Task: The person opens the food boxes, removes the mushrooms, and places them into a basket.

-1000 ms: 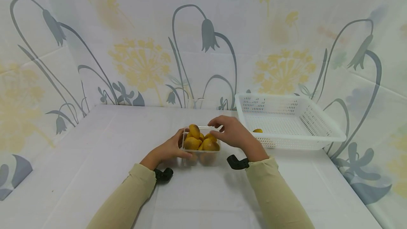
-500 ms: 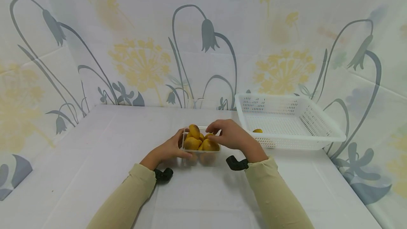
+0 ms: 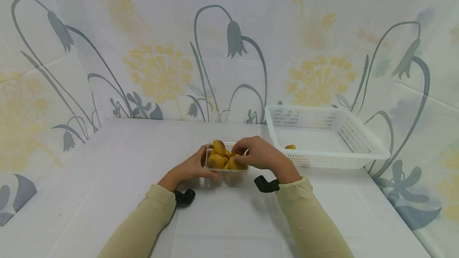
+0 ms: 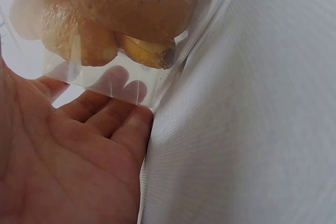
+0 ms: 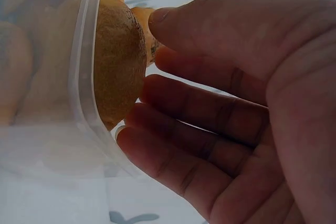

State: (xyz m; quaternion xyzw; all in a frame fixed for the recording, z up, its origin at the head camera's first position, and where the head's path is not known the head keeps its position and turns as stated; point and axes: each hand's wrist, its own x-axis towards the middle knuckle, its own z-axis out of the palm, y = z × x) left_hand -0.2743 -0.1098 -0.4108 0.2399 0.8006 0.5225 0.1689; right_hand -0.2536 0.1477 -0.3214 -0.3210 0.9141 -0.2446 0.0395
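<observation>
Clear plastic box (image 3: 227,170) stands open side up near the middle of the white tabletop (image 3: 118,194), before a flowered backdrop (image 3: 165,15); its rim looks longer left to right than front to back. To its right sits a larger white perforated basket (image 3: 333,159), whose near wall partly hides a lone yellow piece (image 3: 291,147). Behind the box, a faint transparent object (image 3: 219,117) is hard to make out. The left hand (image 3: 191,167) grips the box's left side, thumb toward the front, other fingers partly hidden beyond the wall. The right hand (image 3: 259,152) reaches over the right side, fingers bent, tips at the heaped yellow-brown pieces (image 3: 216,162); whether they clamp one cannot be told. Both wrist views cut off the heap. Its topmost piece (image 3: 219,147) tilts steeply, long axis near upright, upper end leaning left.
</observation>
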